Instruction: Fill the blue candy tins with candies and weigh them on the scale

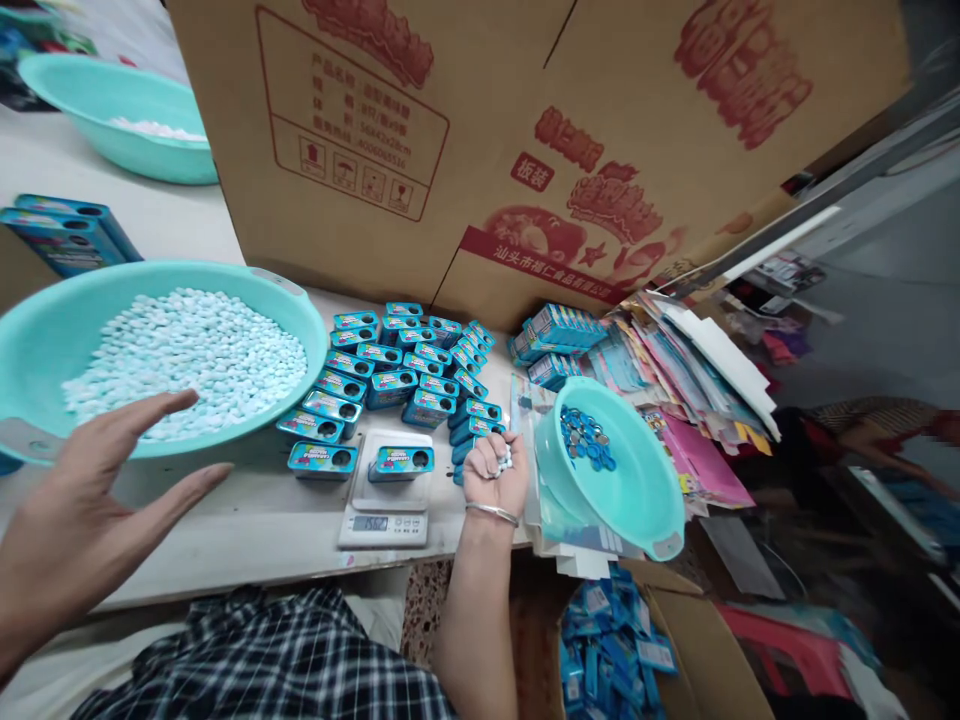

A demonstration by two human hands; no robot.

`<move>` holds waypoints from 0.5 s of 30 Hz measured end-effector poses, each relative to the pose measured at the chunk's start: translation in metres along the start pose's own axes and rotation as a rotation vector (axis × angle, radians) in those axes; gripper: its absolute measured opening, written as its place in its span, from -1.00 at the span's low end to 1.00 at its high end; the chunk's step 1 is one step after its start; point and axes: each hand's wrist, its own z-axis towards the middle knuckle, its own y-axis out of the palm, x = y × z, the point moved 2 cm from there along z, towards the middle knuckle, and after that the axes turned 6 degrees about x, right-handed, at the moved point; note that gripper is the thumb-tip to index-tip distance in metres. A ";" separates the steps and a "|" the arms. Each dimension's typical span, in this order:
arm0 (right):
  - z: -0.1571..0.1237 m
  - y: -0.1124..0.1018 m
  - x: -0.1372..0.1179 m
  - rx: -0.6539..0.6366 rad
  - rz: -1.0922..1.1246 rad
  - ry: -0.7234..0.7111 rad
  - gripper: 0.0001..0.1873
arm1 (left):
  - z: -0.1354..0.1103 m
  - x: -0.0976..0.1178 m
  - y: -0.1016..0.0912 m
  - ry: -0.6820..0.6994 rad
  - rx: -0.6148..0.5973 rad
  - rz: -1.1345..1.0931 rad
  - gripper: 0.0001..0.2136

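Note:
My left hand [105, 500] is open, thumb and fingers spread, over the near edge of a turquoise basin [247, 440] that holds many small pale mint candies [202, 340]. My right hand [493, 475] is curled palm up around a few of these candies, whose tops show at the fingers. It wears a metal bangle [492, 513]. Left of it, a small blue tin [401, 462] with a dark round opening lies on a white digital scale [385, 528] with a lit display. Several more blue tins [394, 385] are grouped behind the scale.
A tilted turquoise basin [637, 500] with blue round caps [589, 438] stands at right, beside stacked printed sheets [690, 370]. A large cardboard box [450, 120] walls off the back. Below the table edge, another carton [690, 640] holds blue packs [615, 650]. Another basin [112, 90] is at far left.

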 end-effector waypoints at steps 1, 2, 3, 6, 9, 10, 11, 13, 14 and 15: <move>0.000 0.001 0.002 -0.007 -0.005 0.003 -0.81 | 0.005 0.012 0.000 0.001 0.039 -0.003 -0.44; 0.000 0.002 0.004 -0.012 -0.010 0.007 -0.81 | 0.008 0.022 0.002 0.016 0.054 -0.018 -0.46; 0.000 0.003 0.006 -0.015 -0.014 0.010 -0.81 | 0.011 0.032 0.006 0.046 0.041 -0.044 -0.48; -0.001 0.008 0.012 0.000 0.002 0.020 -0.80 | 0.016 0.055 0.028 0.170 -0.079 -0.147 -0.48; -0.001 0.010 0.015 0.023 0.023 0.032 -0.80 | 0.018 0.072 0.060 0.313 -0.182 -0.156 -0.45; 0.000 0.010 0.015 0.028 0.017 0.035 -0.80 | 0.019 0.077 0.072 0.359 -0.208 -0.115 -0.44; 0.000 0.010 0.015 0.035 0.005 0.035 -0.80 | 0.020 0.082 0.083 0.396 -0.225 -0.056 -0.43; 0.001 0.006 0.015 0.074 -0.018 0.022 -0.79 | 0.023 0.090 0.104 0.441 -0.255 0.076 -0.45; 0.002 0.004 0.015 0.113 -0.021 0.009 -0.78 | 0.025 0.093 0.112 0.454 -0.272 0.122 -0.50; 0.001 0.000 0.016 0.163 -0.015 -0.004 -0.78 | 0.027 0.095 0.120 0.467 -0.293 0.142 -0.57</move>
